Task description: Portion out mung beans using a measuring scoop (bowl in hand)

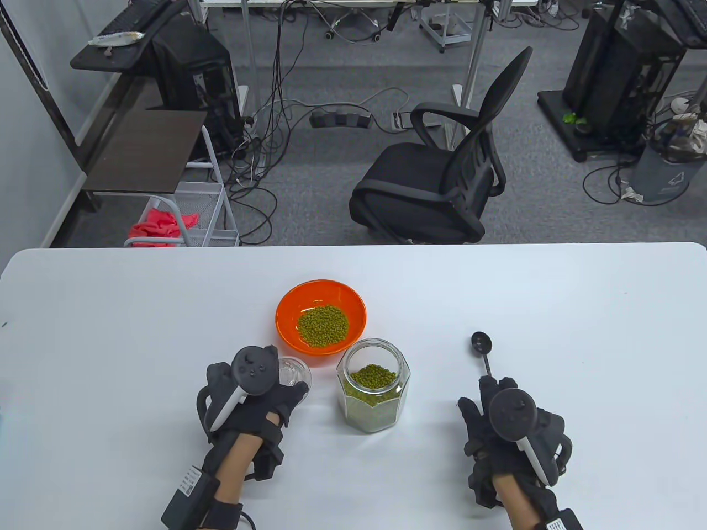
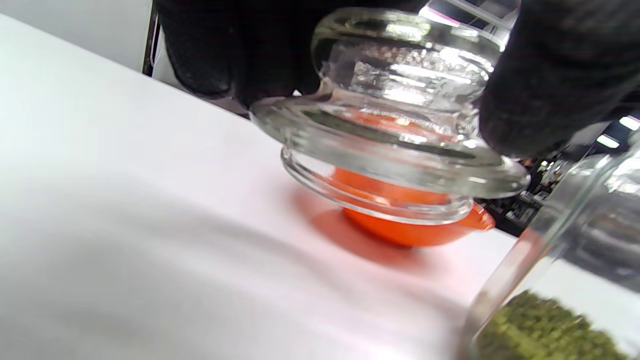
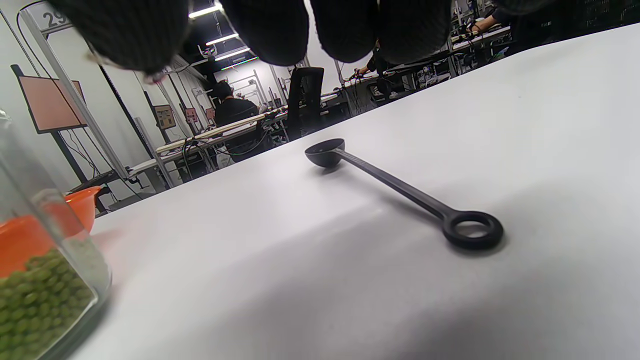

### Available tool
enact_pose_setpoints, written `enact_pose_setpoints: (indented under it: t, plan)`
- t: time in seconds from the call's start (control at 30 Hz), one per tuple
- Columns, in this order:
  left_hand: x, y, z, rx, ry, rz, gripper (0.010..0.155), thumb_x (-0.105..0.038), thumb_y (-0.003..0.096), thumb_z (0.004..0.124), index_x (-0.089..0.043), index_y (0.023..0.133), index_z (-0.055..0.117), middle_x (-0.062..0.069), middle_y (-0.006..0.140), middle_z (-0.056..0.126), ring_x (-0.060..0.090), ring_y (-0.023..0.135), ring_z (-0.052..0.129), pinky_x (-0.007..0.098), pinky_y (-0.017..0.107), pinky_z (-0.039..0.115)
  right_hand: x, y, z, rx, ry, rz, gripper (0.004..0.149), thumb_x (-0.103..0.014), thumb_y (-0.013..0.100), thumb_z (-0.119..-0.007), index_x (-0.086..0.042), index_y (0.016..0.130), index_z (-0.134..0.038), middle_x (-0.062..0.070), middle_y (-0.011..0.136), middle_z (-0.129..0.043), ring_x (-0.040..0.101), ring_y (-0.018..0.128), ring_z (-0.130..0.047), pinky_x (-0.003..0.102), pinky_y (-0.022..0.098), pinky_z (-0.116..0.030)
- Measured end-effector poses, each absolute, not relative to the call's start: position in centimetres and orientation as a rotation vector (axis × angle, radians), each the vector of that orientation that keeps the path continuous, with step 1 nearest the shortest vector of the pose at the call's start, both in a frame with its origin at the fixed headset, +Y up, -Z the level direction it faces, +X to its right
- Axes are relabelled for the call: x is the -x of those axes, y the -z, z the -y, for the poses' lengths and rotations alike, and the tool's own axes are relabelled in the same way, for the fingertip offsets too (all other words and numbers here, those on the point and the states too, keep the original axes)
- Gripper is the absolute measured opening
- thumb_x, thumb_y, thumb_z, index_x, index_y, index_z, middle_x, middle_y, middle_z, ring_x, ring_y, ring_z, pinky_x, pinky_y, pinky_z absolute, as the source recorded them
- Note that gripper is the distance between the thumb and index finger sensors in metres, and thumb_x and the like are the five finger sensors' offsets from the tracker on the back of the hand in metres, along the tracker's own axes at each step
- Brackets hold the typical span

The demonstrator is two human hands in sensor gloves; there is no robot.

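An orange bowl (image 1: 320, 323) with mung beans stands mid-table. An open glass jar (image 1: 373, 386) of mung beans stands just in front of it. My left hand (image 1: 259, 386) grips the clear glass jar lid (image 1: 293, 372), held a little above the table left of the jar; the lid fills the left wrist view (image 2: 390, 125), with the bowl (image 2: 425, 232) behind it. The black measuring scoop (image 1: 485, 353) lies flat on the table at right. My right hand (image 1: 497, 411) hovers over its handle end without touching it. In the right wrist view the scoop (image 3: 400, 192) lies free below my fingertips (image 3: 345, 30).
The white table (image 1: 110, 331) spreads wide on both sides. A black office chair (image 1: 442, 176) stands beyond the far edge. The jar wall shows at the left edge of the right wrist view (image 3: 45, 280).
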State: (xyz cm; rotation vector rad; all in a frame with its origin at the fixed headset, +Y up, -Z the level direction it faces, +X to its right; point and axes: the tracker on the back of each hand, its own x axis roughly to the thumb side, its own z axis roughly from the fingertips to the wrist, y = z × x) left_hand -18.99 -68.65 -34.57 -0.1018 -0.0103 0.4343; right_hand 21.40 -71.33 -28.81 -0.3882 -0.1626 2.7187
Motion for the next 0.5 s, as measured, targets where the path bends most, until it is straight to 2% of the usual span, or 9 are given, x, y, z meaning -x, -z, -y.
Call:
enact_pose_setpoints:
  t: [0.5]
  plan:
    - [14.0, 34.1, 62.9, 0.020, -0.537, 0.211, 0.091, -0.069, 0.0478, 0.080, -0.014, 0.112, 0.045, 0.014, 0.105, 0.056, 0.045, 0.092, 0.077, 0.053, 0.068, 0.074, -21.3, 28.8, 71.4, 0.377, -2.722, 0.174, 0.065, -0.049, 0.043, -0.080, -0.017, 0.099, -0.070, 0.021, 0.106, -0.060, 0.050, 0.097, -0.065, 0.076, 0.064, -0.044]
